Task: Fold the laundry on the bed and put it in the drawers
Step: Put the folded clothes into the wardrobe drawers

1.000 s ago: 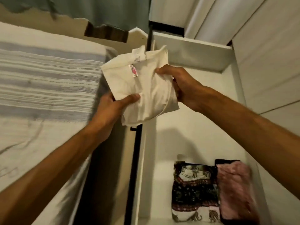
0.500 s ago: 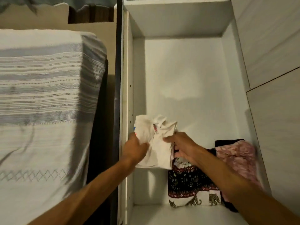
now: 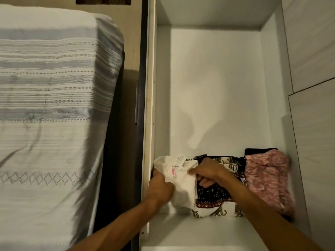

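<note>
At the far left stood the bed [image 3: 50, 109], covered with a white spread crossed by grey woven stripes and a row of small diamonds lower down; no laundry showed on the part of it in view. Its edge dropped into a dark, narrow gap, and just beyond that rose the pale left wall of the open white drawer [image 3: 217, 84], whose floor lay bare across the far half. Down in the near left corner of the drawer, the person's left hand [image 3: 160, 187] was curled around the left edge of a folded white garment [image 3: 183, 183], gripping it close against the drawer wall. The garment sat low, at or on the drawer floor, with a small pink-and-white label and a printed care tag showing near its upper edge. The right hand [image 3: 208, 172] came in from the right, thumb and fingers pinching the garment's right side, its lower fingers tucked underneath against the neighbouring cloth. Touching the white piece on its right lay a folded dark patterned garment [image 3: 213, 198] with elephant figures along its white border, partly hidden by the right forearm. Just beside that, against the right wall of the drawer, lay a folded pink garment [image 3: 268, 180] with a dark item peeking out behind its far edge. Further right stood pale grey cabinet fronts [image 3: 311, 51].
</note>
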Available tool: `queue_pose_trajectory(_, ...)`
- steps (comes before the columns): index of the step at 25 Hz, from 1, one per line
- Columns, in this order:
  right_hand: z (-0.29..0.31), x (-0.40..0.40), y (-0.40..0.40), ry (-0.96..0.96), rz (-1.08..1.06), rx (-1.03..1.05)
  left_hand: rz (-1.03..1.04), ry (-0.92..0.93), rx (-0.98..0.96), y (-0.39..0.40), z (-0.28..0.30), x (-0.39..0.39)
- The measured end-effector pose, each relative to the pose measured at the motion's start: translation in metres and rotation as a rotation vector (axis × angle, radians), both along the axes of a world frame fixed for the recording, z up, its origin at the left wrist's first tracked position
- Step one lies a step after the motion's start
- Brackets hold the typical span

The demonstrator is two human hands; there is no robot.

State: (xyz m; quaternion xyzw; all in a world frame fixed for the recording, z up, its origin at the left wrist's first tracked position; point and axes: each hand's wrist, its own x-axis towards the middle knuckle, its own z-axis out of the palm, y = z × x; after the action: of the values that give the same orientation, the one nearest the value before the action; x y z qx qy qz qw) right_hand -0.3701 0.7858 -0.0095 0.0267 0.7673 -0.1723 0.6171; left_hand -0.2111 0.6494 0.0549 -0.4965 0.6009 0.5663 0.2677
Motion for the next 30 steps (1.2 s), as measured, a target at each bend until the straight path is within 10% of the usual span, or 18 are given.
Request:
queue_pose_trajectory(4,0.057,-0.045,-0.066,0.489,-0.042,-0.224,0.007,0.369,-0.041,-0.043,0.034,0.009)
queue_pose_trajectory(8,0.119,-0.018,-0.174,0.570,-0.085,-0.526,0.206,0.655,-0.254,-0.119,0.061,0.041)
queue_pose_trajectory(24,0.020,0.505,-0.583,-0.103,0.488,-0.531,1.422,0.235,-0.509,-0.409,-0.042,0.582)
queue_pose_trajectory(30,-0.027,0.750,-0.660,-0.319,0.586,-0.512,1.758,-0.209,-1.101,-0.427,-0.089,0.812)
